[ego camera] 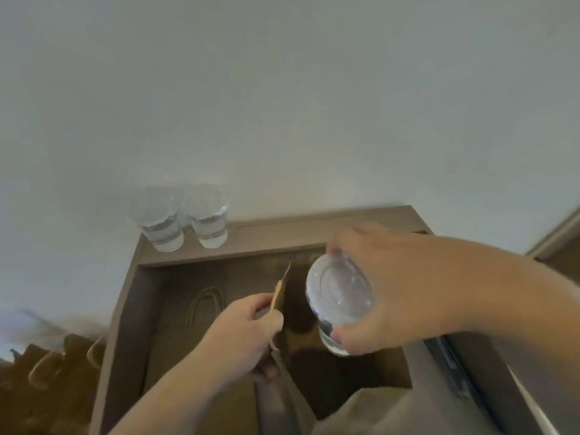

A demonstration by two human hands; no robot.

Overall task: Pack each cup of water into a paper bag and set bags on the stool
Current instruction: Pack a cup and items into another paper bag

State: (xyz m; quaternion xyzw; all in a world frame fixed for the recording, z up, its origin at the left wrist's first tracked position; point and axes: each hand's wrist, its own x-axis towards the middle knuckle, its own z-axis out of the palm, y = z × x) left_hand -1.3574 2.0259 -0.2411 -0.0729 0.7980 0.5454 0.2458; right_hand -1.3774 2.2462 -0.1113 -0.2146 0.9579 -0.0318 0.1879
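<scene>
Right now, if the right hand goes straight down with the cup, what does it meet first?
Most likely the open mouth of the paper bag, whose edge the left hand pinches open. The right hand holds the cup over it. Depth is unclear, so it might clip the rim.

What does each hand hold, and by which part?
The right hand grips a cup of water round its side wall. The left hand pinches the paper bag at its top edge.
</scene>
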